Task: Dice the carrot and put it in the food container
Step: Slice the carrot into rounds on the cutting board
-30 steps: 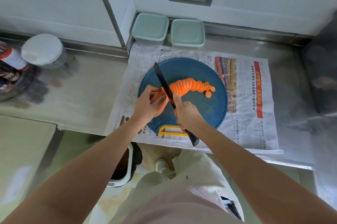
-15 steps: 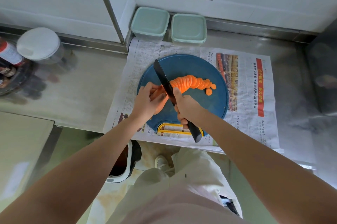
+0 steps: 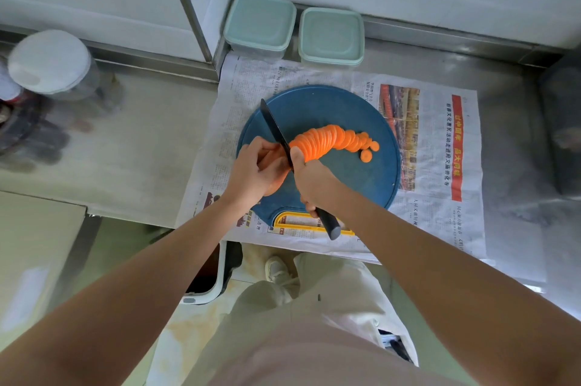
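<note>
I logged the left grip (image 3: 256, 170) curled over the uncut end of the carrot (image 3: 328, 142), holding it down on the round blue cutting board (image 3: 345, 193). The right grip (image 3: 314, 179) was clenched round the black handle of the knife (image 3: 274, 129), whose dark blade stood edge-down between the two grips, its tip pointing away and to the left. To the right of the blade, the cut part of the carrot lay as a curved row of leaning rounds across the middle of the board. One loose slice (image 3: 365, 156) lay flat just beside the row's far end. The board rested on a newspaper (image 3: 440, 215) spread over the steel bench (image 3: 141, 149). Two lidded pale green food containers (image 3: 259, 24) (image 3: 331, 33) stood side by side against the back wall, just beyond the newspaper and well apart from the carrot. A white-lidded jar (image 3: 50, 61), blurred, stood at the bench's left.
</note>
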`<state>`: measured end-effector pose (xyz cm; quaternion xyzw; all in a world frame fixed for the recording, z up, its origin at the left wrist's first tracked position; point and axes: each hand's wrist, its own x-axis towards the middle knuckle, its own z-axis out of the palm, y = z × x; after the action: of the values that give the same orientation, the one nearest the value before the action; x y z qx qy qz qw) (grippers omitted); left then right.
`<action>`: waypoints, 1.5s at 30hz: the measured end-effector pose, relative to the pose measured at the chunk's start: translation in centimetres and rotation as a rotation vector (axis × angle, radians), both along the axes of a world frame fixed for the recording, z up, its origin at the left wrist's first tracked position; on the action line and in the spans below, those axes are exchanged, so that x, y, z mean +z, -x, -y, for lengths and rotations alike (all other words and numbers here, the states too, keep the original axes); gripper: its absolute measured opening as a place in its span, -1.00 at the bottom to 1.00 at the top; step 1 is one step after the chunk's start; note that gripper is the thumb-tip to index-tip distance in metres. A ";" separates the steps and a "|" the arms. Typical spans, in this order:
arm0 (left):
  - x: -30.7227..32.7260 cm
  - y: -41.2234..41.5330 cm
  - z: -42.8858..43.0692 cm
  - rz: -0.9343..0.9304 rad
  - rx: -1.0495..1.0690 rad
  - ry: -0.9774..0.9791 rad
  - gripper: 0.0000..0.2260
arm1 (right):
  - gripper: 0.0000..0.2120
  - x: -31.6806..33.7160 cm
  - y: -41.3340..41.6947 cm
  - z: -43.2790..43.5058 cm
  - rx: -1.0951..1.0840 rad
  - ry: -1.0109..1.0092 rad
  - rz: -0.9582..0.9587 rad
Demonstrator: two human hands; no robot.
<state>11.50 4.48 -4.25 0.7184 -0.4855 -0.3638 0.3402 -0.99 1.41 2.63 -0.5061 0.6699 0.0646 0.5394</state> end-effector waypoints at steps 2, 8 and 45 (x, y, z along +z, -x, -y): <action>0.3 0.1 -0.1 -0.023 -0.011 0.016 -0.70 | -0.55 0.0 0.0 -0.2 -0.028 0.061 0.074; 0.3 -0.5 -0.7 -0.068 -0.051 0.016 -0.64 | -0.36 -2.4 -0.7 -0.5 0.023 0.055 -0.036; 2.0 0.6 -1.2 0.034 0.059 -0.053 -0.62 | -0.43 -1.2 2.5 -2.6 0.011 0.140 0.167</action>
<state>10.86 5.65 -2.25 0.7474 -0.4600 -0.3539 0.3233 -3.46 3.98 1.44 -0.5497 0.6227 -0.0219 0.5564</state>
